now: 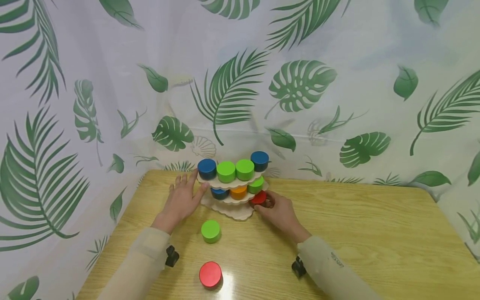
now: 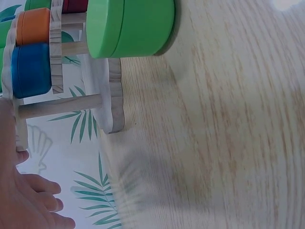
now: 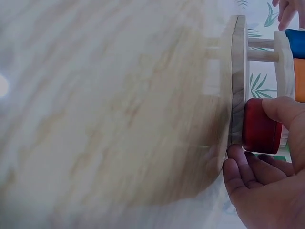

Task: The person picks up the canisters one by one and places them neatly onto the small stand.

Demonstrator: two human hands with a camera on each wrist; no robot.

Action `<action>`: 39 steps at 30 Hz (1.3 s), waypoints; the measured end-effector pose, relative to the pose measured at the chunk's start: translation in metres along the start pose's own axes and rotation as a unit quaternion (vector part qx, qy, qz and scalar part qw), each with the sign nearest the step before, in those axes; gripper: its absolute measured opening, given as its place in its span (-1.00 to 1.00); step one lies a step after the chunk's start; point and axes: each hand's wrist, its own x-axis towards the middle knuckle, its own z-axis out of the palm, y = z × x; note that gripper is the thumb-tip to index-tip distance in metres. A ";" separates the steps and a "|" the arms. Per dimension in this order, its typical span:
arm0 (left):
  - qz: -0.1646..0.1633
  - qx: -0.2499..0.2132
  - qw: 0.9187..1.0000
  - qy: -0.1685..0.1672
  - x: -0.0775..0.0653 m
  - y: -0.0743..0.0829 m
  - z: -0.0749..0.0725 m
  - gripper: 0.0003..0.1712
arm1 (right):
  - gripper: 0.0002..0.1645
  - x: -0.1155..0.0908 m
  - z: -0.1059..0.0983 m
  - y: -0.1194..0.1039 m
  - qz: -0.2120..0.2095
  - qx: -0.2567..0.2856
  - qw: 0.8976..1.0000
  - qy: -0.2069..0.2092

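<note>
A three-tiered wooden stand (image 1: pixel 237 213) with scalloped shelves stands near the back of the table. My left hand (image 1: pixel 182 199) touches the left end of its top shelf, fingers mostly straight and thumb at the front edge. With thumb and curled fingers, my right hand (image 1: pixel 279 210) holds a red round lidded container (image 3: pixel 259 126) at the right of the bottom shelf. Blue (image 1: pixel 206 168) and green (image 1: pixel 226 171) containers line the top shelf. On the middle shelf sit a blue one (image 1: pixel 219 193), an orange one (image 1: pixel 238 192) and a green one (image 1: pixel 256 185).
On the table in front of the stand lies a loose green container (image 1: pixel 211 230). Nearer the front is another red container (image 1: pixel 210 274). A leaf-print cloth (image 1: pixel 300 137) hangs right behind the wooden table (image 1: pixel 360 233).
</note>
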 end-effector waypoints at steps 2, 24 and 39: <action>0.001 -0.001 1.000 0.002 0.000 -0.001 0.000 -0.06 | -0.17 -0.002 -0.001 -0.002 0.013 -0.010 1.000 0.009; 0.004 -0.001 1.000 0.002 0.001 -0.002 0.001 -0.04 | -0.48 -0.009 -0.001 -0.011 0.025 -0.056 0.997 0.050; 0.002 -0.006 1.000 0.001 0.000 -0.002 0.001 -0.05 | -0.41 -0.003 0.000 -0.008 0.015 -0.030 0.999 0.035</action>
